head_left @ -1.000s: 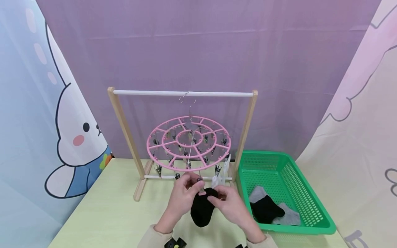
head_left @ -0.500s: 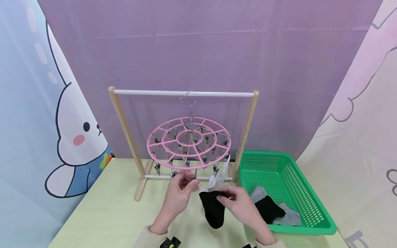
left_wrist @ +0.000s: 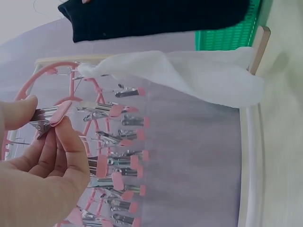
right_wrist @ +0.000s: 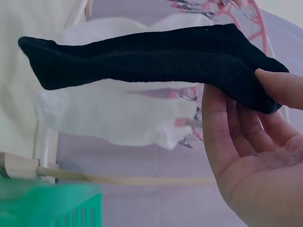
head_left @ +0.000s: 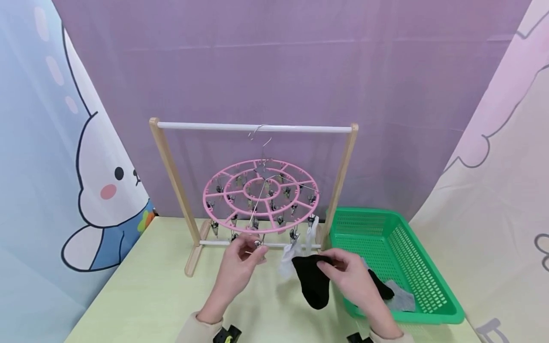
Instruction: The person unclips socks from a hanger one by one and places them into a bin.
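Between the thumb and fingers of my left hand (head_left: 237, 261) is a metal clip (left_wrist: 49, 113) with pink tips, at the front of a round pink clip hanger (head_left: 204, 196). Farther right, my right hand (head_left: 349, 278) pinches a black sock (head_left: 315, 283) at one end, and the rest hangs down. The right wrist view shows the sock (right_wrist: 142, 59) stretched sideways from the thumb and fingers. The clip and the sock are apart. White socks (left_wrist: 180, 78) hang from the hanger's right side, partly behind the black sock in the right wrist view.
A stand with wooden posts (head_left: 176, 178) and a white bar (head_left: 206, 126) carries the hanger. To the right, a green basket (head_left: 422, 271) contains a grey sock (head_left: 401, 296) and a black sock (head_left: 381, 286), partly hidden by my right arm. A purple curtain (head_left: 274, 62) hangs behind.
The black sock has come away from the clip and moved right with my right hand. My left hand, still pinching the clip, has shifted left, and the hanger has turned slightly.
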`<state>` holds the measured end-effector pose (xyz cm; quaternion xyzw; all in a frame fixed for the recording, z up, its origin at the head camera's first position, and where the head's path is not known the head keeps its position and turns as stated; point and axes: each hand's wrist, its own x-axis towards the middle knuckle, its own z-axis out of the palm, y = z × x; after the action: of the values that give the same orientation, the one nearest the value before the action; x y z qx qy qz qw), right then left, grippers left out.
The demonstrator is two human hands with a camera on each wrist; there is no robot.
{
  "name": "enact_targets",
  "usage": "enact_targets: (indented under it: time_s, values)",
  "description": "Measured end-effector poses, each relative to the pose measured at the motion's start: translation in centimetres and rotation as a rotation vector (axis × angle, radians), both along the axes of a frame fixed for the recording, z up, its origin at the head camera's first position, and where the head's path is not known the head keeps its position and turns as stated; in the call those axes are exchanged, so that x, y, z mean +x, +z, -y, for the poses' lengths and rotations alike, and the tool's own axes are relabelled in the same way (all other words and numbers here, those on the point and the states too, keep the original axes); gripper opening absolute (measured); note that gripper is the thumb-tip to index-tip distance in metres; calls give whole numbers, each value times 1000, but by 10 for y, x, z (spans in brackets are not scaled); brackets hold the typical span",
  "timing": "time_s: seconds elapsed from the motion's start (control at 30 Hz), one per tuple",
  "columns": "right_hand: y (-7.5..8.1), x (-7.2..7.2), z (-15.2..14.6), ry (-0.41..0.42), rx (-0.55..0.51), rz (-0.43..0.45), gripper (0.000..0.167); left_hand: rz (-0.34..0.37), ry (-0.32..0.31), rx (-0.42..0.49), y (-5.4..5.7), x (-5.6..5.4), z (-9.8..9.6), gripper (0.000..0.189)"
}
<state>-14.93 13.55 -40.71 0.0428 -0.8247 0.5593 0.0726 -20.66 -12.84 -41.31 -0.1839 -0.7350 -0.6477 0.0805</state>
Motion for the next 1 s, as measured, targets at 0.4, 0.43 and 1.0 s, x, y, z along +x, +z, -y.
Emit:
enact_targets:
  time_s: [0.4,0.43,1.0]
  values:
    - [10,6,-23,-100,-38,-128,14,24,37,51,-4,-3,6,20]
    - [10,6,-25,-115,-37,-137,14,28,43,46,-4,-3,7,20]
    - [21,18,-64,-300,-28,-115,28,38,126,22,-3,-9,19,24]
